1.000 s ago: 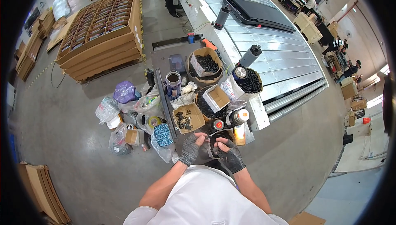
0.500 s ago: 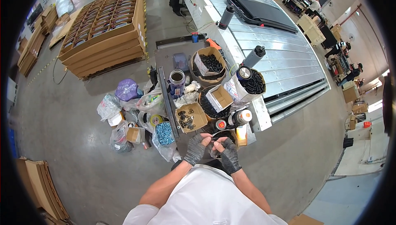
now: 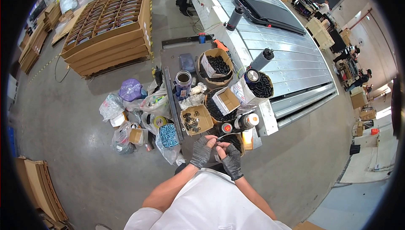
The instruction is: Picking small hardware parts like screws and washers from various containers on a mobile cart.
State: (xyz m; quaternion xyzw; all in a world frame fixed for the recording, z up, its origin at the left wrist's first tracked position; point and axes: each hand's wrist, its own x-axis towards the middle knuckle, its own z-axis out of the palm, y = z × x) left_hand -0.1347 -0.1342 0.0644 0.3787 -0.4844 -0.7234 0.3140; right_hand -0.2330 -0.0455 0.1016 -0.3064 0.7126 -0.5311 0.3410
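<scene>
Both of the person's hands are in dark grey work gloves with the fingertips bare, brought together right in front of the chest, over the near edge of the grey work table (image 3: pixel 171 59). The left hand (image 3: pixel 201 152) is curled up, fingers bent in toward the right one, pinching at a small thin piece (image 3: pixel 220 146) held between the two hands. The right hand (image 3: pixel 231 161) is curled the same way, fingertips meeting the left's, so neither hand is open; both are closed on that little piece. It's too small to say what it actually is, just something slim and light-coloured sitting between the fingertips.

Just beyond the hands sits a shallow cardboard box of black rings (image 3: pixel 196 120), and next to it on the right a couple of spray cans (image 3: pixel 244 122) lying on their sides. Further up the table there's a bag of black parts (image 3: pixel 217 66) and another round tub of black parts (image 3: pixel 262 87). Left of the table, on the floor, a pile of plastic bags (image 3: pixel 126 103), one with blue bits (image 3: pixel 168 135) in it
</scene>
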